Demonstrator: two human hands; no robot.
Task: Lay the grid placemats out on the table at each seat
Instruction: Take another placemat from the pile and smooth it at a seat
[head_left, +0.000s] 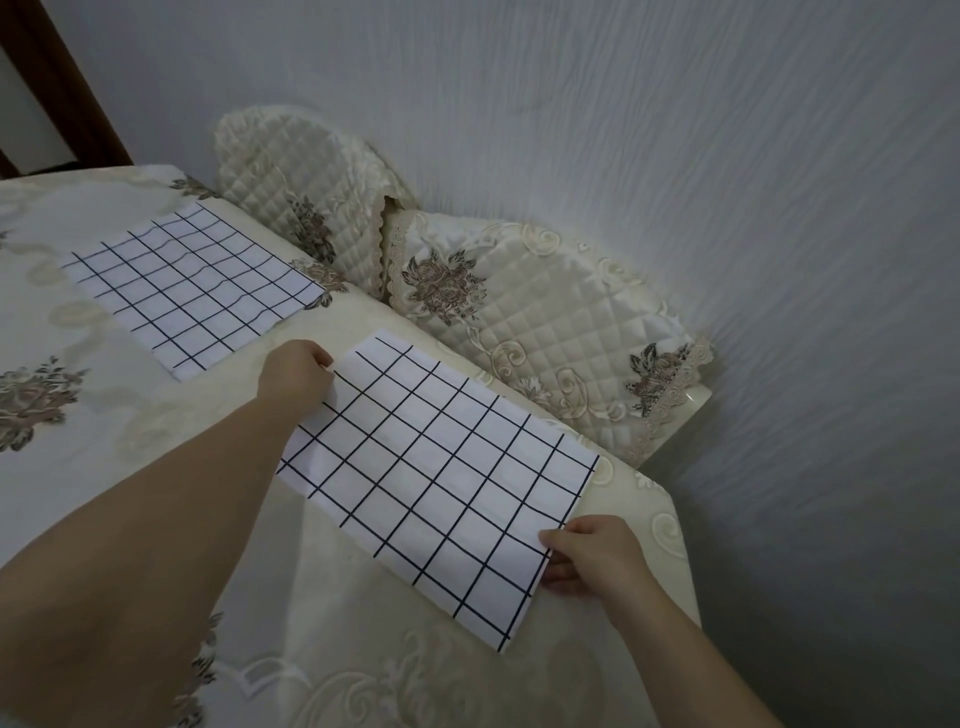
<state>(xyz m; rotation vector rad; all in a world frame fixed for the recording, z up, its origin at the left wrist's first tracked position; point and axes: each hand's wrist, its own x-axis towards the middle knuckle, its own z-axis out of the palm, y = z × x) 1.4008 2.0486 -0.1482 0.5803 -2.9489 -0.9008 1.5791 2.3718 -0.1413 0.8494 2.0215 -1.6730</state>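
Two white placemats with a black grid lie on the cream floral tablecloth (104, 415). The far placemat (192, 283) rests flat at the back left, in front of one chair. The near placemat (441, 478) lies along the table's right edge, in front of the other chair. My left hand (293, 376) pinches its far left edge. My right hand (587, 558) grips its near right edge, thumb on top. Both hands hold the mat close to the cloth; its left side looks slightly lifted.
Two chairs with quilted cream covers stand pushed against the table's right side, the far chair (306, 182) and the near chair (550, 322). A textured grey wall (727, 156) runs close behind them. A dark wooden door frame (57, 88) shows at top left.
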